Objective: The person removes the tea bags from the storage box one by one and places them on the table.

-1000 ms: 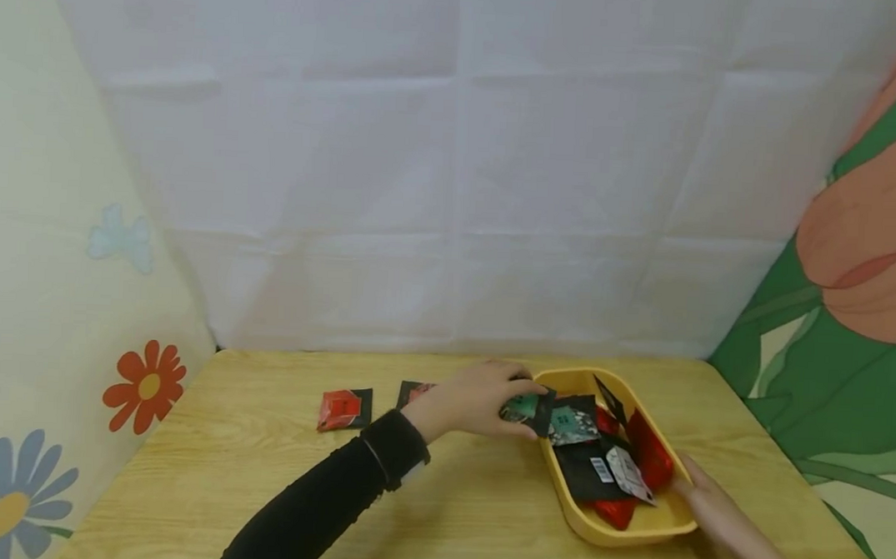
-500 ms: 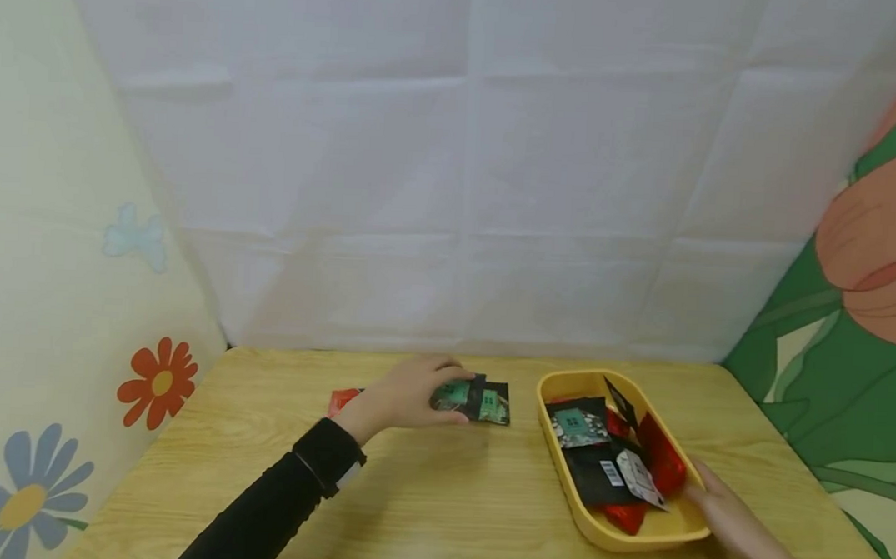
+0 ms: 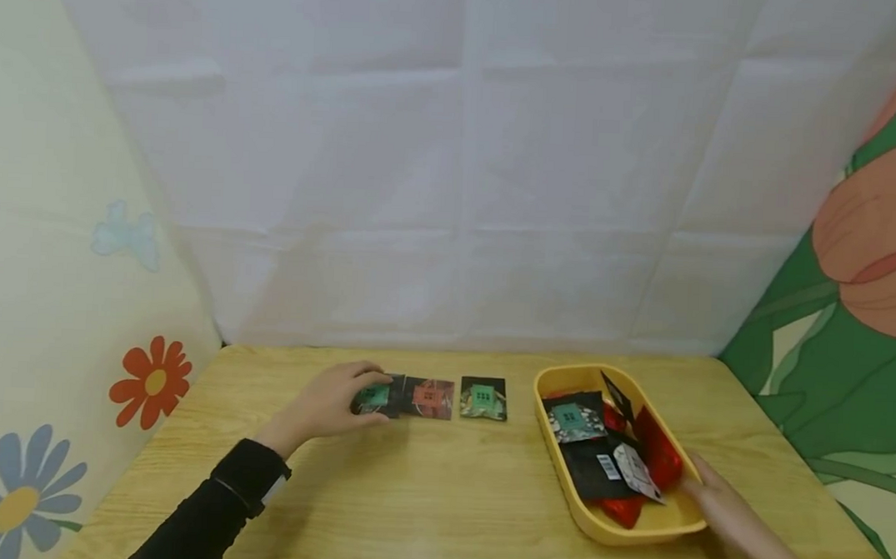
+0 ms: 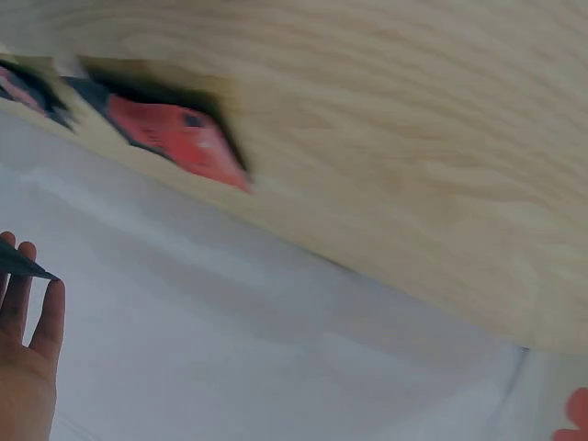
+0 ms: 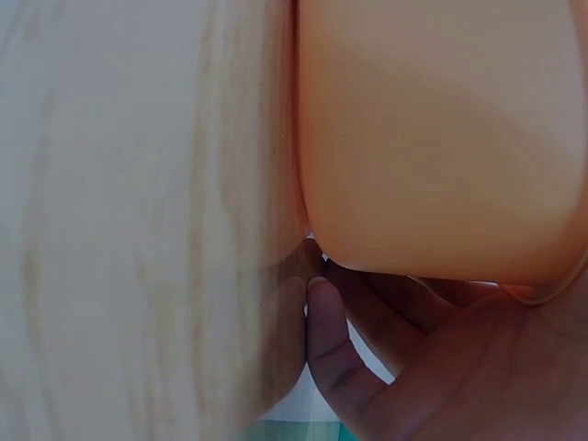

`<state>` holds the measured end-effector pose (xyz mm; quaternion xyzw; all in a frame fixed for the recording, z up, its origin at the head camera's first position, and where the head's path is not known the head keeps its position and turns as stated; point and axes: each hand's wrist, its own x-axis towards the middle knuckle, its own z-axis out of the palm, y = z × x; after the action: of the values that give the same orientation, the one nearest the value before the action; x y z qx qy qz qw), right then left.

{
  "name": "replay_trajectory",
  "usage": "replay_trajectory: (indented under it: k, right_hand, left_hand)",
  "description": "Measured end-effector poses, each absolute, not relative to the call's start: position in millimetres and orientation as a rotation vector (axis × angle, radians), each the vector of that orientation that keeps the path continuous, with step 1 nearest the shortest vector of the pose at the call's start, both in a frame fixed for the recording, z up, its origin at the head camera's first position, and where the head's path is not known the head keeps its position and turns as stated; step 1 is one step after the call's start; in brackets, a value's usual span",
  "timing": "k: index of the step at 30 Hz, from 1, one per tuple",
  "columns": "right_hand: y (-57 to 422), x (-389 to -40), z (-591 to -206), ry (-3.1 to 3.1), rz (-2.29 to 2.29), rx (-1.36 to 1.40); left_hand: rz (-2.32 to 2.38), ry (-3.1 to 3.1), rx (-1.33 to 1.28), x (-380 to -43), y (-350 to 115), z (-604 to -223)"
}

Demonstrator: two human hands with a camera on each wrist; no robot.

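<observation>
My left hand (image 3: 330, 404) pinches a black sachet with a green label (image 3: 375, 396) above the back left of the table. In the left wrist view that sachet (image 4: 20, 264) shows only as a dark corner at the fingertips. A dark sachet with a red label (image 3: 429, 397) lies just right of it, and a green-labelled sachet (image 3: 484, 398) farther right. The left wrist view also shows a bright red sachet (image 4: 175, 133), hidden behind my hand in the head view. My right hand (image 3: 723, 508) rests against the outer right side of the yellow basket (image 3: 583, 523), fingers along its wall (image 5: 441, 138).
Inside the basket are several sachets: a green-labelled one (image 3: 573, 418), a black one with a barcode (image 3: 593, 469), a white-patterned one (image 3: 635, 471) and shiny red ones (image 3: 658, 447). A white sheet (image 3: 452, 188) hangs behind the wooden table (image 3: 438, 496).
My left hand has carried the green-labelled sachet leftward from beside the basket, past the row. The other green-labelled and red-labelled sachets have come into full view. My right hand stays at the basket.
</observation>
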<state>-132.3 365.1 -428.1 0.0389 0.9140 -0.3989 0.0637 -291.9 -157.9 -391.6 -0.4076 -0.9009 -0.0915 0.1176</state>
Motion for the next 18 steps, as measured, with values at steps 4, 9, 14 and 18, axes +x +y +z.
replay_trajectory:
  k: [4,9,14,18]
  right_hand:
    - [365,-131,-426,2.765,-1.200,0.109]
    - [362,-130,-425,2.767,-1.221,0.100]
    - [361,-129,-426,2.766,-1.231,0.103]
    - [361,-128,-426,2.761,-1.220,0.104]
  left_hand:
    - [-0.284,-2.673,-1.101,-288,-182,-398]
    - [-0.353,-2.735,-0.939,-283,-214,-405]
    - [-0.456,-2.787,-0.788,-282,-239,-409]
    - [-0.487,-2.834,-0.692,-286,-256,-416]
